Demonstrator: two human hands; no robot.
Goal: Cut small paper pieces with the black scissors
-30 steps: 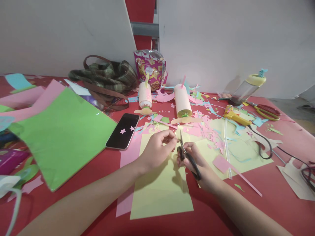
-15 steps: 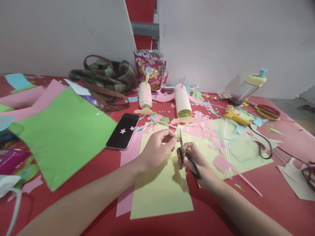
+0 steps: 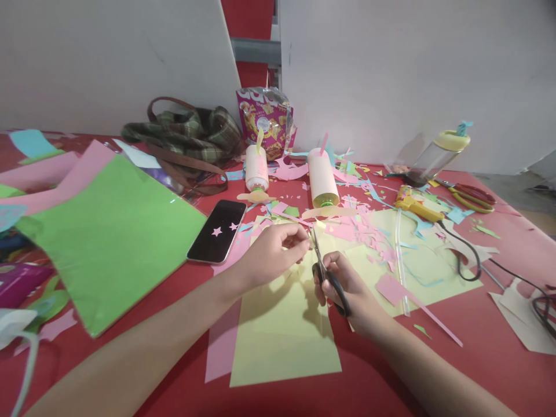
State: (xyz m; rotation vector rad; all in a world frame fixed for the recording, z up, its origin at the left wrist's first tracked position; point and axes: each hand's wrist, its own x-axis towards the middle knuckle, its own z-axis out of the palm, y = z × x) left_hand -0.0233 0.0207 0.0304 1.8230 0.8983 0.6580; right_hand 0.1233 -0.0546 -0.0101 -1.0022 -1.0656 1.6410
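My left hand (image 3: 271,253) is closed in a pinch on a small piece of paper that I cannot make out clearly, held above a pale yellow sheet (image 3: 286,330). My right hand (image 3: 347,286) grips black-handled scissors (image 3: 324,267), whose blades point up towards the left fingertips. Both hands hover over the red table (image 3: 434,370). A pink sheet (image 3: 221,341) lies partly under the yellow one.
A phone (image 3: 217,230) with pink stars on it lies left of the hands, beside a large green sheet (image 3: 108,237). Behind stand two paper-wrapped bottles (image 3: 322,176), a snack bag (image 3: 264,119), a plaid bag (image 3: 186,139). A yellow glue gun (image 3: 414,205), red scissors (image 3: 471,196) and scraps lie right.
My left hand has shifted slightly left and up with its small piece. The scissors in my right hand have tilted a little towards it.
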